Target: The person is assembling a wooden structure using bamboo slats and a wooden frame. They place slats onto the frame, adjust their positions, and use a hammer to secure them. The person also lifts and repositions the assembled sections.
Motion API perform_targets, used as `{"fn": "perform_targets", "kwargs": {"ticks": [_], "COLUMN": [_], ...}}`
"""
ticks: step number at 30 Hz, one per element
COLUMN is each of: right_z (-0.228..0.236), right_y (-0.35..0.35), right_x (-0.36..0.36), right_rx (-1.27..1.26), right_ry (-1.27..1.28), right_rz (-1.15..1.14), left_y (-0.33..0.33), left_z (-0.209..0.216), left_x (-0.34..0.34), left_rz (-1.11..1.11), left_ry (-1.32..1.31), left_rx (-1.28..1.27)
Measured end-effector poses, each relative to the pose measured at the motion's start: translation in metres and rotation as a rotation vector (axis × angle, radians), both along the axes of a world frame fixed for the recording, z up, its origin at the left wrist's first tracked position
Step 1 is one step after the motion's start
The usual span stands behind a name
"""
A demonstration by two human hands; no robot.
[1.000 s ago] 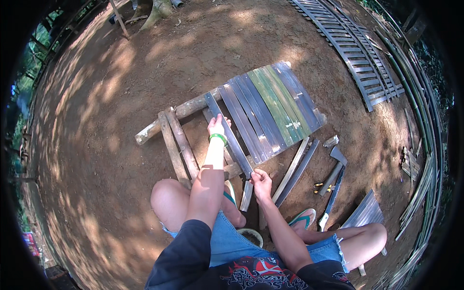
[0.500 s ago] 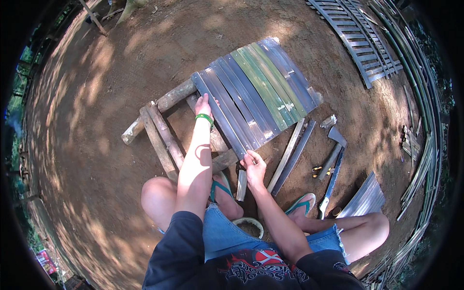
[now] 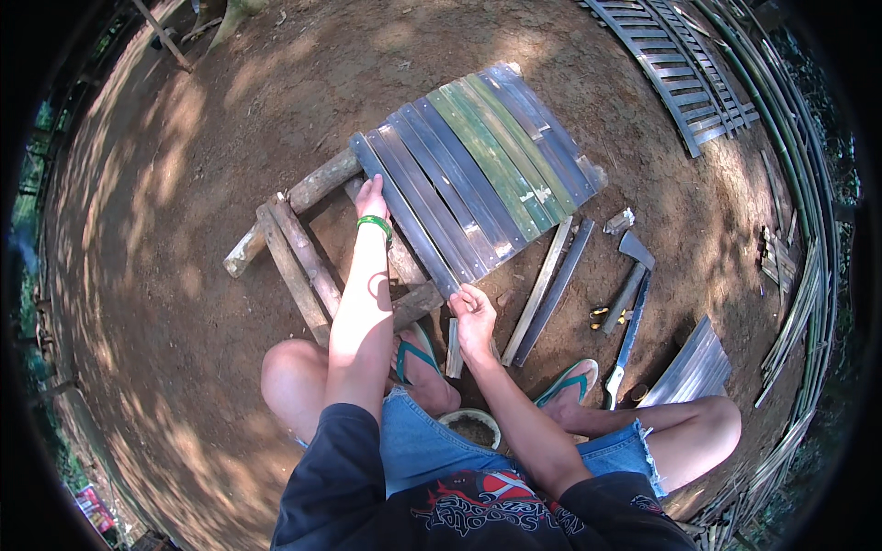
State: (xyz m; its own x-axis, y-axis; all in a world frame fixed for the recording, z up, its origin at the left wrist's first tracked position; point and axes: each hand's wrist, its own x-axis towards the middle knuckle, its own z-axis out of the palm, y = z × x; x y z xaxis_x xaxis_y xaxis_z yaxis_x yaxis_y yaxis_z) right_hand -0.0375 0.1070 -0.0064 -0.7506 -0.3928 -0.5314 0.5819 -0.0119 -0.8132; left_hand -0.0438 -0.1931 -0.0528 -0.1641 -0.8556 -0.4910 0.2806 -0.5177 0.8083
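Observation:
Several flat bamboo slats (image 3: pixel 478 165), grey-blue with green ones among them, lie side by side across round wooden logs (image 3: pixel 303 188) on bare earth. My left hand (image 3: pixel 371 196), a green band on its wrist, rests on the leftmost slat (image 3: pixel 404 216) near its far end. My right hand (image 3: pixel 475 312) grips the near end of that same slat. Just below the right hand a short wooden piece (image 3: pixel 453 347) stands between my feet in teal sandals.
Two loose slats (image 3: pixel 551 285) lie right of the panel. A hatchet (image 3: pixel 632 271), a long knife (image 3: pixel 627 344) and a small yellow tool (image 3: pixel 602 317) lie beside them. A finished slat panel (image 3: pixel 675 69) and long bamboo poles (image 3: pixel 808 211) line the right side. Corrugated sheet (image 3: pixel 694 367) by my right knee.
My view has moved closer over the panel. My left hand stays on the leftmost slat and my right hand has shifted up to its near end.

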Motion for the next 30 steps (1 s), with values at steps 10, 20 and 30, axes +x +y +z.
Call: {"fn": "perform_targets", "kwargs": {"ticks": [10, 20, 30], "right_z": [-0.002, 0.004, -0.024], "right_y": [-0.004, 0.034, 0.185], "right_x": [-0.005, -0.037, -0.142], "right_rx": [0.018, 0.516, 1.248], "right_ry": [-0.011, 0.628, 1.114], "right_rz": [-0.021, 0.144, -0.074], "left_y": [0.009, 0.01, 0.015], "left_z": [0.013, 0.0, 0.018], "left_x": [0.008, 0.018, 0.014], "left_rz": [-0.088, -0.134, -0.181], "left_ry": [-0.024, -0.104, -0.082], "left_rx": [0.064, 0.009, -0.02]}}
